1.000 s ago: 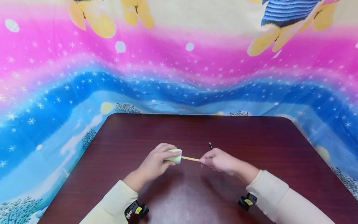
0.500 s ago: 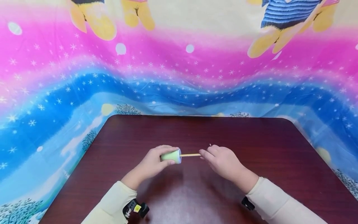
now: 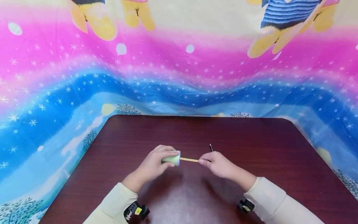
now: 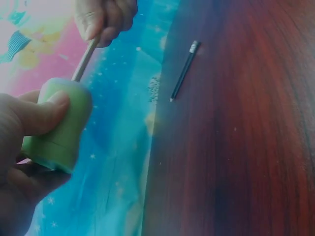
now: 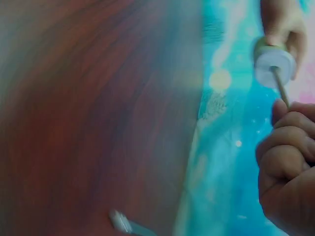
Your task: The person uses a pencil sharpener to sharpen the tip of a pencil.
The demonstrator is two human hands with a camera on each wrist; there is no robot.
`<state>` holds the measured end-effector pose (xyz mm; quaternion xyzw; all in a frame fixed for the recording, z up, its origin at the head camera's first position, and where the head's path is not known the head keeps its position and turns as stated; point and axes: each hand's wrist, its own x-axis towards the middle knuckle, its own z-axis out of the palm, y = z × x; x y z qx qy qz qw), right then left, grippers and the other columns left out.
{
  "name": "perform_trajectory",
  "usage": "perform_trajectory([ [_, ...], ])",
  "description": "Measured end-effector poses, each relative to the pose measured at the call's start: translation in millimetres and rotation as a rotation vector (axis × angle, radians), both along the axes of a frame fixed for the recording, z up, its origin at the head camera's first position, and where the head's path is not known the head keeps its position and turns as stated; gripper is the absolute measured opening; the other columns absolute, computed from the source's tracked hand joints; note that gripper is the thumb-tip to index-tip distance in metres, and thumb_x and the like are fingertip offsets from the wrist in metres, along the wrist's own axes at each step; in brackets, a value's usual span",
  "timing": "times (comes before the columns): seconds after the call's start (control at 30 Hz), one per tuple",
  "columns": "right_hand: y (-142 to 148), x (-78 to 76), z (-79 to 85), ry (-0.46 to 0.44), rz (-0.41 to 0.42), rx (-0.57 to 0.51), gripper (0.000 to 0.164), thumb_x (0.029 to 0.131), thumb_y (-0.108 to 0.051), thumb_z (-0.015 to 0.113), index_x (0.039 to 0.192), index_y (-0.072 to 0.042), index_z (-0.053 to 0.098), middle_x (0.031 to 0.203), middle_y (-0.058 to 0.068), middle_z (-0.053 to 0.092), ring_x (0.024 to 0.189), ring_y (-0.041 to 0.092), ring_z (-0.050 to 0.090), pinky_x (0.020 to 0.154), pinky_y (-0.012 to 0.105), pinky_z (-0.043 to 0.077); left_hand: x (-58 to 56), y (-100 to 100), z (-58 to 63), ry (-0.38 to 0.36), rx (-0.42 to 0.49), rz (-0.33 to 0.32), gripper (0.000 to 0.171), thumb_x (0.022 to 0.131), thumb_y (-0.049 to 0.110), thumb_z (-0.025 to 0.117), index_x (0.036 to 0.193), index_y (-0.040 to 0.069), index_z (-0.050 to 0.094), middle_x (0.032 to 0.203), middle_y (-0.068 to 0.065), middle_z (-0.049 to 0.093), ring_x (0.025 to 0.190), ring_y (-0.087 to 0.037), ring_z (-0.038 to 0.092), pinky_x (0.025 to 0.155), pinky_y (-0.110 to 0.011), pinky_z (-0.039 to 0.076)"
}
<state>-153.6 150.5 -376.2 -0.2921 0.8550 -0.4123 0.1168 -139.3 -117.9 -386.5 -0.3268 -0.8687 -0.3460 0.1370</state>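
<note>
My left hand (image 3: 155, 160) grips a light green, waisted pencil sharpener (image 4: 66, 118), thumb on one side and fingers on the other. Its pale end face (image 5: 268, 66) points toward my right hand (image 3: 221, 163). One end of a yellow pencil (image 3: 189, 160) sits in the hole in that face. Thumb and curled fingers of the right hand pinch the pencil's other end, as the right wrist view shows too. Both hands are held above the table. The pencil's tip is hidden inside the sharpener.
A dark pencil (image 4: 185, 71) with a silvery end lies on the reddish-brown table (image 3: 173, 130), just beyond my right hand in the head view. Behind the table hangs a colourful printed cloth (image 3: 179, 71).
My right hand has turned about the pencil, rolling palm-down half a second ago and back again now. The left hand still holds the sharpener, which shifted slightly.
</note>
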Motion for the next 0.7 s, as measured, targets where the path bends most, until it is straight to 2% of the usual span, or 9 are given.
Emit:
perform_trajectory([
  [0.03, 0.5, -1.3, 1.6, -0.171, -0.023, -0.057, 0.021, 0.096, -0.011, 0.055, 0.083, 0.002, 0.064, 0.057, -0.008, 0.041, 0.050, 0.004, 0.032, 0.046, 0.022, 0.030, 0.1, 0.5, -0.5, 0.041, -0.013, -0.004, 0.042, 0.075, 0.006, 0.081, 0.116, 0.011, 0.072, 0.113, -0.004, 0.066, 0.106, -0.022, 0.058, 0.086, -0.037, 0.051],
  [0.1, 1.6, -3.4, 4.0, -0.368, -0.073, -0.115, 0.024, 0.097, -0.012, 0.052, 0.086, 0.007, 0.063, 0.054, -0.005, 0.036, 0.047, 0.006, 0.030, 0.044, 0.022, 0.024, 0.4, 1.5, -1.0, 0.078, -0.024, -0.003, 0.042, 0.075, 0.006, 0.081, 0.116, 0.011, 0.072, 0.112, -0.003, 0.066, 0.106, -0.021, 0.058, 0.086, -0.037, 0.051],
  [0.17, 2.4, -4.3, 4.1, -0.376, -0.090, -0.108, 0.026, 0.099, -0.016, 0.051, 0.091, 0.007, 0.063, 0.053, -0.001, 0.040, 0.045, 0.010, 0.035, 0.044, 0.024, 0.029, 0.9, 2.3, -1.4, 0.049, -0.016, 0.013, 0.041, 0.077, 0.007, 0.080, 0.116, 0.012, 0.071, 0.112, -0.002, 0.066, 0.107, -0.021, 0.057, 0.087, -0.037, 0.051],
  [0.23, 2.9, -3.7, 2.0, -0.119, -0.092, -0.002, 0.025, 0.099, -0.022, 0.054, 0.101, -0.001, 0.067, 0.067, 0.002, 0.058, 0.057, 0.015, 0.054, 0.052, 0.030, 0.043, 1.0, 2.3, -2.4, -0.017, 0.001, 0.042, 0.040, 0.078, 0.009, 0.079, 0.118, 0.012, 0.071, 0.113, -0.002, 0.065, 0.107, -0.021, 0.057, 0.087, -0.037, 0.051],
  [0.33, 4.8, -3.0, -5.7, 0.446, -0.082, 0.196, 0.029, 0.098, -0.032, 0.057, 0.115, -0.011, 0.067, 0.090, 0.003, 0.068, 0.080, 0.021, 0.065, 0.068, 0.037, 0.053, 0.6, 1.3, -3.2, -0.144, 0.061, 0.085, 0.040, 0.081, 0.010, 0.077, 0.120, 0.013, 0.069, 0.115, -0.002, 0.065, 0.107, -0.021, 0.058, 0.084, -0.035, 0.051],
  [0.4, 6.0, -4.5, -12.7, 0.821, -0.083, 0.266, 0.032, 0.099, -0.034, 0.053, 0.119, -0.012, 0.066, 0.095, 0.002, 0.067, 0.083, 0.020, 0.065, 0.066, 0.037, 0.054, 0.4, 0.0, -3.4, -0.226, 0.108, 0.087, 0.040, 0.082, 0.010, 0.076, 0.121, 0.012, 0.068, 0.118, -0.005, 0.065, 0.104, -0.021, 0.059, 0.081, -0.032, 0.051],
  [0.47, 7.1, -7.7, -19.1, 1.118, -0.061, 0.280, 0.031, 0.102, -0.032, 0.047, 0.113, -0.010, 0.066, 0.083, 0.002, 0.061, 0.069, 0.020, 0.059, 0.054, 0.032, 0.050, -0.3, -1.8, -3.5, -0.298, 0.139, 0.074, 0.039, 0.084, 0.010, 0.074, 0.122, 0.012, 0.068, 0.120, -0.007, 0.064, 0.100, -0.021, 0.059, 0.077, -0.029, 0.051],
  [0.57, 6.4, -11.9, -23.8, 1.354, -0.026, 0.247, 0.034, 0.106, -0.026, 0.038, 0.100, -0.008, 0.066, 0.075, 0.001, 0.054, 0.061, 0.018, 0.050, 0.046, 0.027, 0.042, -1.3, -3.7, -3.5, -0.399, 0.153, 0.037, 0.038, 0.087, 0.012, 0.072, 0.124, 0.011, 0.066, 0.121, -0.011, 0.063, 0.092, -0.020, 0.058, 0.072, -0.027, 0.049],
  [0.7, 3.2, -10.9, -22.3, 1.399, 0.016, 0.211, 0.036, 0.106, -0.022, 0.035, 0.090, -0.007, 0.064, 0.071, 0.000, 0.052, 0.060, 0.018, 0.050, 0.043, 0.026, 0.038, -1.4, -4.9, -3.6, -0.442, 0.128, 0.015, 0.038, 0.086, 0.011, 0.072, 0.124, 0.010, 0.066, 0.119, -0.011, 0.063, 0.087, -0.017, 0.056, 0.071, -0.026, 0.048],
])
